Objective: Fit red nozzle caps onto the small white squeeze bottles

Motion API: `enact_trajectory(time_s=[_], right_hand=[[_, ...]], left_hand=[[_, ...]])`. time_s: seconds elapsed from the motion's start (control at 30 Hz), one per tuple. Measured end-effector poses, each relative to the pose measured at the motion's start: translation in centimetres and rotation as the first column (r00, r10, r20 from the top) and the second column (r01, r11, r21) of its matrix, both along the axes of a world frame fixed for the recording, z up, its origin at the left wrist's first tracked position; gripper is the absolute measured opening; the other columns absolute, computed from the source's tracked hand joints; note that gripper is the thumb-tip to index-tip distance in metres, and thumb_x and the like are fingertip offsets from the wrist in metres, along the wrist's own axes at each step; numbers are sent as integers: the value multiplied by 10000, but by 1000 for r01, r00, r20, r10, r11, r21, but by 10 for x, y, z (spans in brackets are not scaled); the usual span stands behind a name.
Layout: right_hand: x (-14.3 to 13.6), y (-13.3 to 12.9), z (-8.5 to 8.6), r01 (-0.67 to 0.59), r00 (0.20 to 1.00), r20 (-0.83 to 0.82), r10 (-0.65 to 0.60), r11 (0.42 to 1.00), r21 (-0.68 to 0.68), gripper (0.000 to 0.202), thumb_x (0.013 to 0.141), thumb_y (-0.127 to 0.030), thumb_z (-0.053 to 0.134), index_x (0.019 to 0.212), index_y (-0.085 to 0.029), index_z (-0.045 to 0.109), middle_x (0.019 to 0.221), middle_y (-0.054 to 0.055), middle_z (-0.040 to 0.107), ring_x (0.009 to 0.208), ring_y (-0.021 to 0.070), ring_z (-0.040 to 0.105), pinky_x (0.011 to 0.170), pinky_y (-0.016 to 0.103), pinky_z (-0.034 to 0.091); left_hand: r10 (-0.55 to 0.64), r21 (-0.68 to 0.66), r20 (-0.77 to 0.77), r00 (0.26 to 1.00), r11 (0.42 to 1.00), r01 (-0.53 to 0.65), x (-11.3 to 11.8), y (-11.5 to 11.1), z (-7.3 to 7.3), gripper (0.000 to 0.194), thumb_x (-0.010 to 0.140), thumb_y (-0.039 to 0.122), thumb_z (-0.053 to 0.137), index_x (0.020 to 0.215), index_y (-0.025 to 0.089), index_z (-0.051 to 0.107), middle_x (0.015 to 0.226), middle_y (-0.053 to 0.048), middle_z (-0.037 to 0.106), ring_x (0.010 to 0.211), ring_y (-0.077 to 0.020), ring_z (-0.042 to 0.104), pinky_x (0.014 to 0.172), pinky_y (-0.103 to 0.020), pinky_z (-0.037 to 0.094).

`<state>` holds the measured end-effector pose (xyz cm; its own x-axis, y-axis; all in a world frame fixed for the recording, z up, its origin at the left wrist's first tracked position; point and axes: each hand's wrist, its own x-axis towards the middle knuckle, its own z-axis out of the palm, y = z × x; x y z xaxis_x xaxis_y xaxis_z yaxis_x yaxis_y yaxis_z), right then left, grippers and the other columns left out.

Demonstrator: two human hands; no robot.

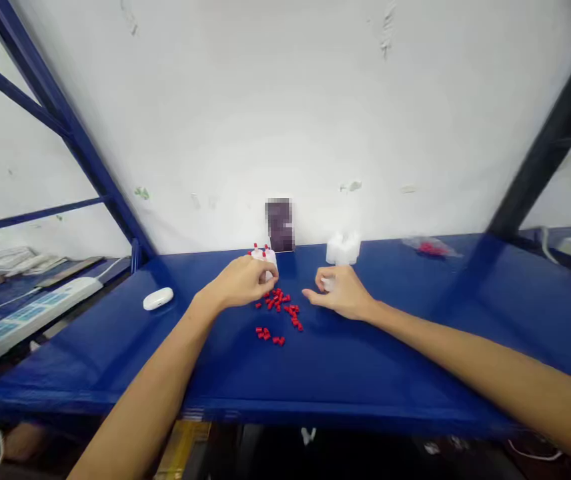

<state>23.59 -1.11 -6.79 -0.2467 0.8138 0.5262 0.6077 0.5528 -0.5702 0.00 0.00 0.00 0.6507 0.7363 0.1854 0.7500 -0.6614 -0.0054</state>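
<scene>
My left hand (251,281) is closed, its fingertips bent down at the near side of a group of small white bottles (271,256) topped with red tips. Whatever its fingers pinch, if anything, is hidden. Below those fingertips, many small red caps (277,300) lie scattered on the blue table (355,373). To the right, my right hand (346,293) has its fingers curled round a small white bottle (327,285), mostly covered by the hand, while the thumb points left. Just behind this hand stands a cluster of white bottles (343,249) with no red tips visible.
A clear bag with red pieces (430,249) lies at the back right. A white oval case (158,299) is on the left. A dark, pixelated rectangular thing (280,225) leans on the wall. Blue posts (85,157) frame the table; a power strip (35,320) lies beyond its left edge.
</scene>
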Motion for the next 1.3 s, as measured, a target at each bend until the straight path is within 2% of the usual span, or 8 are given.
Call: enact_trajectory(time_s=[0.17, 0.37, 0.57, 0.7, 0.87, 1.07, 1.17, 1.3], right_hand=[[8, 0, -2, -144, 990, -8, 144, 989, -17, 311, 842, -394, 520, 616, -180, 526, 544, -26, 471, 529, 120, 404, 538, 262, 266], [5, 0, 1, -132, 989, 70, 134, 991, -27, 269, 851, -313, 527, 624, -173, 560, 581, -15, 540, 567, 128, 462, 581, 268, 293], [5, 1, 1, -134, 987, 90, 133, 991, 10, 209, 834, -242, 538, 636, -176, 555, 654, -1, 573, 616, 137, 498, 614, 274, 328], [5, 1, 1, -160, 985, 81, 156, 986, 48, 200, 827, -231, 539, 635, -174, 550, 715, 19, 592, 653, 147, 523, 643, 281, 353], [5, 1, 1, -124, 990, 75, 123, 992, -3, 221, 838, -250, 532, 634, -173, 572, 632, -4, 585, 591, 130, 488, 603, 271, 325], [3, -1, 2, -115, 987, 109, 118, 993, -35, 208, 828, -240, 543, 635, -173, 584, 557, -37, 514, 533, 103, 415, 563, 255, 283], [3, -1, 2, -114, 985, 127, 117, 993, -31, 207, 831, -240, 546, 640, -174, 587, 556, -39, 515, 532, 101, 416, 560, 254, 276], [3, -1, 2, -111, 985, 130, 114, 993, -30, 198, 832, -229, 554, 648, -174, 604, 558, -38, 528, 529, 103, 420, 556, 254, 278]], left_hand=[[127, 44, -155, 980, 992, -121, -4, -1, -4, 298, 838, 262, 524, 1054, 221, 725, 802, -73, 724, 747, -218, 664, 660, -295, 439], [165, -4, -266, 950, 985, -172, -7, -3, -7, 376, 797, 221, 568, 1151, 249, 691, 946, -94, 737, 886, -280, 681, 731, -351, 482], [106, 19, -234, 966, 994, -104, -3, -4, -9, 393, 763, 143, 562, 1118, 240, 700, 981, -71, 740, 873, -231, 678, 726, -305, 481], [99, 1, -256, 962, 995, -102, -2, -2, -11, 382, 757, 130, 564, 1092, 237, 715, 1037, -80, 736, 913, -249, 674, 744, -327, 488], [103, -51, -253, 962, 991, -120, -1, 1, -15, 371, 736, 84, 537, 1014, 218, 743, 963, -87, 744, 880, -249, 672, 717, -325, 482], [3, -143, -167, 986, 989, -27, -1, 2, -17, 283, 752, 87, 541, 919, 184, 748, 866, -77, 741, 804, -206, 667, 706, -286, 483], [-20, -117, -142, 990, 993, 4, -2, 1, -16, 302, 759, 87, 541, 962, 200, 733, 924, -67, 739, 827, -207, 668, 706, -287, 486], [-59, 1, -40, 997, 998, 60, -1, 0, -12, 393, 788, 79, 526, 1127, 202, 685, 1048, -73, 713, 929, -209, 656, 785, -307, 498]])
